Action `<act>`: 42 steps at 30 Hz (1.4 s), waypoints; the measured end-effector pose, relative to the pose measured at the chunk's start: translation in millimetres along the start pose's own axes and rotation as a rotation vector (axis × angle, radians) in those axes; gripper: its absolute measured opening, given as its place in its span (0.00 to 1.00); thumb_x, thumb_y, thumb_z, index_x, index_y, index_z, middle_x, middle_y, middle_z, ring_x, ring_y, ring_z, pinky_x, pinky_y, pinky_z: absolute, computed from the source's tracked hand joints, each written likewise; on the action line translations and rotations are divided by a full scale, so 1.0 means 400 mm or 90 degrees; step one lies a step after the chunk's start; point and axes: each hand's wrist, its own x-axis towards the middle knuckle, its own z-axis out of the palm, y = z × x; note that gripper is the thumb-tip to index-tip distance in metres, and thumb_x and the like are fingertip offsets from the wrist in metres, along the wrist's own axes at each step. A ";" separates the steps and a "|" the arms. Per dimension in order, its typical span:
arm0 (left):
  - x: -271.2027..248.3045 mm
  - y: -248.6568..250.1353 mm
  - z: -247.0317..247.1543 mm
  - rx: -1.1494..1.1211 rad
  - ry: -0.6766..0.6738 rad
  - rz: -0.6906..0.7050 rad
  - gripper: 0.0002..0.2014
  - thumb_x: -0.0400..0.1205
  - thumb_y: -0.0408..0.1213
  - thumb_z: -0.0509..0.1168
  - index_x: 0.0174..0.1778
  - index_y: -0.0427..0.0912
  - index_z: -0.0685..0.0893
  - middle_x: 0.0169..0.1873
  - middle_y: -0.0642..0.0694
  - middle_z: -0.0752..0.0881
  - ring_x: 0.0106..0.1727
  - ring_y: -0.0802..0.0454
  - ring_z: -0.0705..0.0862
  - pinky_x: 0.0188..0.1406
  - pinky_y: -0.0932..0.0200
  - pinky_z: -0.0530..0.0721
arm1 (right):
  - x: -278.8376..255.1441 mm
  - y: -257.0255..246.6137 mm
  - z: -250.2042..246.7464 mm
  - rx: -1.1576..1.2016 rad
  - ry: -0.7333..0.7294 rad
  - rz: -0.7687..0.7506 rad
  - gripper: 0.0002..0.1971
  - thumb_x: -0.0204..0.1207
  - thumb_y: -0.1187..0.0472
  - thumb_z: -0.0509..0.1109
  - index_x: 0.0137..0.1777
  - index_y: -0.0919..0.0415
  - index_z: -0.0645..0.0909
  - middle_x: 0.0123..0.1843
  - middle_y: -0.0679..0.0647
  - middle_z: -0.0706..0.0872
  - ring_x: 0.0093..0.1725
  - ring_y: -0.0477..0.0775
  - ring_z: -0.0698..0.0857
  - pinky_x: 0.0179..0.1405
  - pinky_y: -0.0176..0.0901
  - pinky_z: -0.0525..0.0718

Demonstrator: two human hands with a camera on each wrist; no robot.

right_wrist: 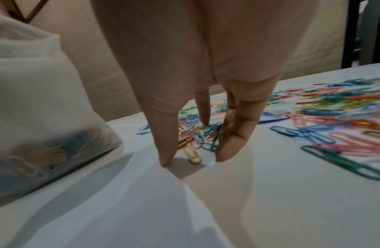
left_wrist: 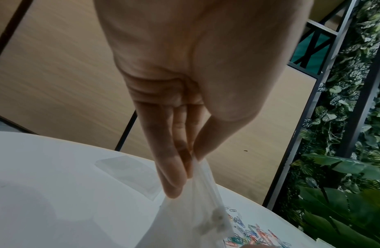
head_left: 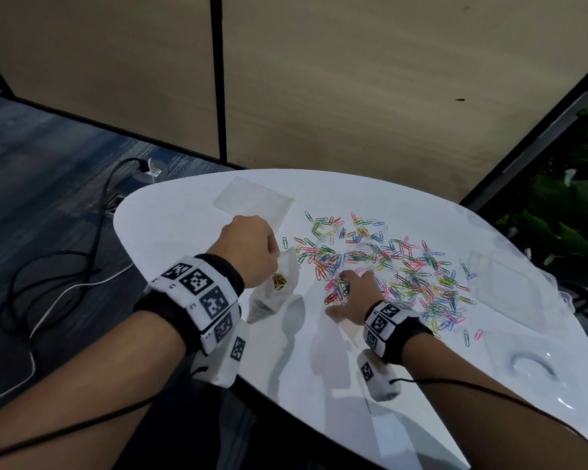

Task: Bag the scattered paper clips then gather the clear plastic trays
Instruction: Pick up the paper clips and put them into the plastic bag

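Observation:
Several coloured paper clips (head_left: pixel 404 266) lie scattered over the middle of the white table (head_left: pixel 184 232). My left hand (head_left: pixel 269 252) pinches the top edge of a clear plastic bag (head_left: pixel 279 293), which hangs with some clips in its bottom. In the left wrist view the thumb and fingers of the left hand (left_wrist: pixel 191 161) squeeze the bag (left_wrist: pixel 185 218). My right hand (head_left: pixel 345 293) is spread on the table, and its fingertips (right_wrist: pixel 229 151) and thumb ring a small heap of clips (right_wrist: pixel 197 134). Clear trays lie at the far left (head_left: pixel 253 200), the right (head_left: pixel 510 283) and the near right (head_left: pixel 537 368).
The rounded table edge runs close by my left wrist, with carpet and black and white cables (head_left: pixel 65 266) below. A wooden partition (head_left: pixel 353 79) stands behind the table. Leafy plants (head_left: pixel 574 215) fill the right side past a dark frame.

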 end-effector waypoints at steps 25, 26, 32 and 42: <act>0.004 0.031 0.020 -0.017 0.003 0.024 0.08 0.79 0.34 0.70 0.39 0.42 0.94 0.31 0.49 0.87 0.42 0.44 0.89 0.43 0.56 0.89 | -0.128 -0.125 -0.206 0.917 -0.244 -0.114 0.05 0.78 0.71 0.69 0.49 0.71 0.86 0.41 0.57 0.89 0.41 0.47 0.89 0.44 0.32 0.87; 0.003 0.035 0.023 -0.025 0.003 0.032 0.07 0.79 0.34 0.70 0.39 0.41 0.94 0.31 0.48 0.88 0.42 0.43 0.90 0.46 0.54 0.90 | -0.135 -0.136 -0.193 0.900 -0.227 -0.122 0.05 0.77 0.72 0.71 0.50 0.73 0.86 0.41 0.59 0.89 0.40 0.49 0.90 0.43 0.33 0.88; 0.002 0.034 0.022 -0.058 0.000 0.042 0.09 0.76 0.29 0.69 0.36 0.43 0.93 0.32 0.44 0.91 0.41 0.43 0.92 0.49 0.49 0.91 | -0.146 -0.200 -0.116 0.755 -0.066 -0.149 0.07 0.73 0.72 0.74 0.44 0.79 0.87 0.38 0.65 0.87 0.35 0.55 0.86 0.42 0.39 0.88; 0.001 0.028 0.020 -0.102 -0.009 0.014 0.10 0.76 0.28 0.67 0.36 0.41 0.93 0.28 0.43 0.92 0.34 0.51 0.92 0.47 0.52 0.92 | -0.159 -0.219 -0.111 0.284 0.119 -0.360 0.11 0.74 0.68 0.68 0.34 0.62 0.89 0.21 0.41 0.79 0.25 0.38 0.78 0.28 0.24 0.71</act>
